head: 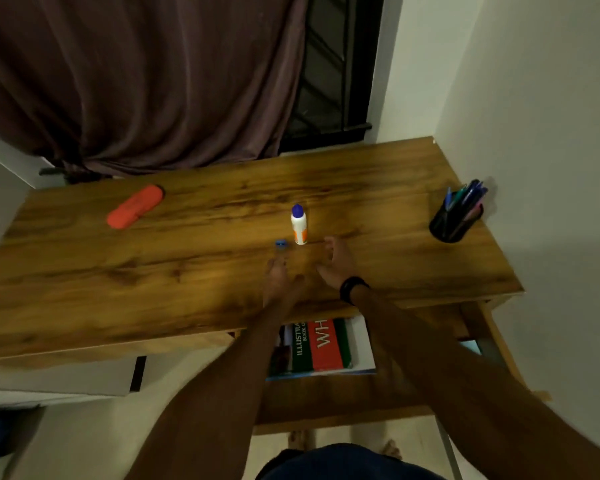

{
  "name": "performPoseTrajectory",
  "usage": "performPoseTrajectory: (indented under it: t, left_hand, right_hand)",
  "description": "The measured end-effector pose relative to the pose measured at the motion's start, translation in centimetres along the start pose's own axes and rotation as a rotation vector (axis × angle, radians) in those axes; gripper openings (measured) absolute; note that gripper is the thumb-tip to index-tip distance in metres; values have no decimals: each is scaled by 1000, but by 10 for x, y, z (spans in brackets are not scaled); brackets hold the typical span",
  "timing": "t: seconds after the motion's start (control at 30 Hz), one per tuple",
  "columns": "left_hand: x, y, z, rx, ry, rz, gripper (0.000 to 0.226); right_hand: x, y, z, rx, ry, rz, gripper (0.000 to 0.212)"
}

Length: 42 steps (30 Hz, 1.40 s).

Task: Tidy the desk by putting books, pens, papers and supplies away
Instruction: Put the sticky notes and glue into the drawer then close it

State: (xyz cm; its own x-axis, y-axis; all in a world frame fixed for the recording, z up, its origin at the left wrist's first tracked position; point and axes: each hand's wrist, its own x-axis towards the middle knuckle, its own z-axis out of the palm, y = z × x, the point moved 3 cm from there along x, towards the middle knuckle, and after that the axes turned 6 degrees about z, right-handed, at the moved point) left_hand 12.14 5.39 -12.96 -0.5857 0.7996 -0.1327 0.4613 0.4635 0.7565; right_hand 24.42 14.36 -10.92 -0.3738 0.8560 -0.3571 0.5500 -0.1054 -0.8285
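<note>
our right hand [336, 263], grip released and empty, sits just right of the upright glue bottle [299, 225]; left hand [279, 280] trails nearer us, also released.

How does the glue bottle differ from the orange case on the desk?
The glue bottle stands upright; the orange case lies flat. The bottle is white with a blue cap; the case is orange all over. The bottle stands near both hands; the case lies far left. Both rest on the desk.
</note>
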Motion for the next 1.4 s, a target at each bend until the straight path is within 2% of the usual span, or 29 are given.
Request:
performPoseTrajectory:
  t: [0.2,0.37,0.5,0.6,0.73,0.83,0.9,1.03,1.13,1.23,1.33,1.4]
  left_hand:
    - [46,-13,-27,40,-46,44,59]
    - [57,-35,-29,37,-71,76,59]
    - [48,-37,-18,33,-135,106,47]
    - [34,-28,0,61,-211,144,27]
    - [2,-16,29,-34,-340,173,21]
    - [-23,-6,57,-69,-475,162,26]
    - [-38,4,75,-51,-542,158,31]
    - [-58,22,111,71,-577,238,21]
    - [-77,29,140,56,-658,220,19]
    - [-100,19,169,112,-770,151,23]
    - [-124,13,187,142,-823,32,28]
    - [-136,11,194,163,-848,-3,32]
  right_hand:
    - [46,-53,19,-37,91,-19,78]
    - [72,-63,41,-89,80,-23,51]
    - [56,-50,39,57,38,-45,50]
    - [35,-26,22,124,37,-27,38]
    - [0,16,-14,276,86,84,22]
    - [-29,54,-43,254,158,168,30]
    - [-46,83,-58,214,179,199,27]
    - [-75,126,-77,269,138,290,23]
    - [-93,146,-95,168,123,281,24]
    - [-101,174,-106,0,74,303,35]
    - [-98,207,-111,-259,-1,387,60]
    - [-95,219,-115,-315,-52,451,68]
